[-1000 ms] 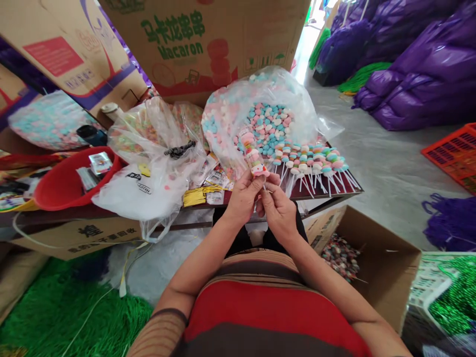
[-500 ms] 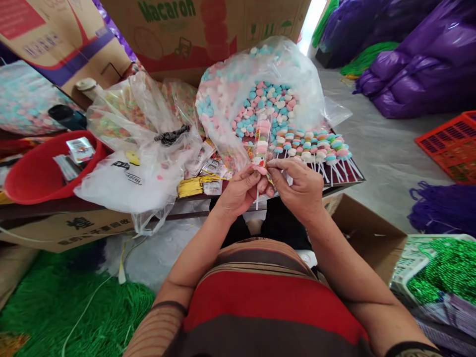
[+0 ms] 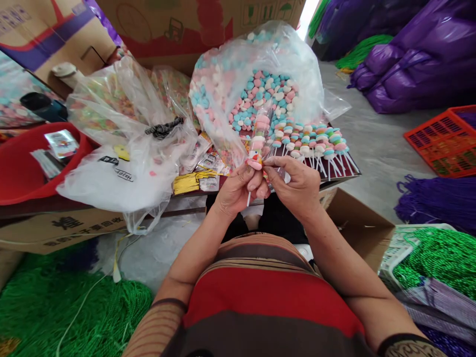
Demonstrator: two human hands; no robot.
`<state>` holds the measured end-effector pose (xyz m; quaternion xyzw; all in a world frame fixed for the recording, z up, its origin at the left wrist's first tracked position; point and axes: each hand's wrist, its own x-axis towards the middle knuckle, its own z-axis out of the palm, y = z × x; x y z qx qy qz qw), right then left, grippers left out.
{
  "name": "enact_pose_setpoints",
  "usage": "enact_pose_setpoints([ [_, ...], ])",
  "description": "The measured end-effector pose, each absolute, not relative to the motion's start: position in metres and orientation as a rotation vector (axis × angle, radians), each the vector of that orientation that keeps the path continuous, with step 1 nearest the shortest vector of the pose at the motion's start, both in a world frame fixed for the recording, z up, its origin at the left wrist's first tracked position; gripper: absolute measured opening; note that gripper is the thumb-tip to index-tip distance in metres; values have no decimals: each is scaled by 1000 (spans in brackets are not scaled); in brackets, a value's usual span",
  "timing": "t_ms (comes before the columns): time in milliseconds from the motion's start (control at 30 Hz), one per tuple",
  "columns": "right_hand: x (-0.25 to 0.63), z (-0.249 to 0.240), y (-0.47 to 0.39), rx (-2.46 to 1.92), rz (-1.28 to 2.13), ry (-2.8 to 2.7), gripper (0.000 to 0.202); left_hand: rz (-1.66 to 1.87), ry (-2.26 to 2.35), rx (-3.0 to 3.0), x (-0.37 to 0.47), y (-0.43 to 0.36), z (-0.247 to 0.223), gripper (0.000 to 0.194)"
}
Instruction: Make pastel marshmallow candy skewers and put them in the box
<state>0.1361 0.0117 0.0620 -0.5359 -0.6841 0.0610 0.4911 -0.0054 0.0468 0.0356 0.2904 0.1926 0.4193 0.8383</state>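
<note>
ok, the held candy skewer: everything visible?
The candy skewer is a stack of pink and green pieces in a clear, plastic-looking sleeve, printed near the base. Held before the candy bag, it points forward, slightly right. The left hand grips its base, white stick protruding below; the right hand is beside it, contact unclear.

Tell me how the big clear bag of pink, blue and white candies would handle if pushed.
The clear bag would probably sag and fold, since it looks thin and wrinkled. It may feel heavy and shifting, being loaded with many loose candies. A push could spill some, as the bag appears open.
</note>
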Motion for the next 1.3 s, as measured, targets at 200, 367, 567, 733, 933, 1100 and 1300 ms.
enact_pose_setpoints([
  [200, 133, 54, 16, -1350, -84, -1677, 14, 884, 427, 577, -2, 46, 36, 16],
  [367, 132, 49, 21, -1350, -190, -1706, 13, 852, 385, 546, -8, 47, 42, 16],
  [567, 131, 46, 23, -1314, -172, -1738, 13, 885, 461, 575, -9, 46, 51, 22],
  [733, 131, 45, 22, -1349, -113, -1711, 12, 1096, 605, 577, 5, 36, 50, 32],
  [933, 128, 31, 21, -1203, -221, -1827, 14, 1299, 645, 531, 11, 41, 45, 35],
  [1100, 128, 36, 14, -1209, -78, -1708, 15, 1222, 657, 568, 6, 46, 47, 33],
  [1300, 127, 53, 19, -1311, -84, -1725, 16, 1157, 651, 573, 5, 41, 45, 34],
])
